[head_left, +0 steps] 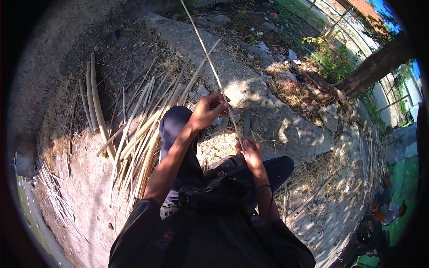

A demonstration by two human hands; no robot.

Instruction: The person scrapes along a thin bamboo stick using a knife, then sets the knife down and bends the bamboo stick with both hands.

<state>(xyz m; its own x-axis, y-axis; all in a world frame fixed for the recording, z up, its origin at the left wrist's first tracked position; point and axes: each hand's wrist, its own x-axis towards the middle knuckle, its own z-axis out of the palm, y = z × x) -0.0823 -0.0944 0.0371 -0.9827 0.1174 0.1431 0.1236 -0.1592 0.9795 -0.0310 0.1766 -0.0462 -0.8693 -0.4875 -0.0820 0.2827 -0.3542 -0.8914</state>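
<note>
A long, thin bamboo strip slants from the top edge of the view down to my lap. My left hand pinches it partway along, above my left knee. Near its lower end, my right hand is closed around the same strip, lower and to the right. Between the two hands the strip runs nearly straight. Below them, in the gap between my bent legs, pale shavings lie on the ground. A dark object by my feet is partly in shadow, and I cannot make out its kind.
A pile of split bamboo strips lies left of my left leg, with thicker bamboo poles beyond it. Thin slivers are scattered far left. A concrete slab stretches ahead to the right, toward a leaning tree trunk.
</note>
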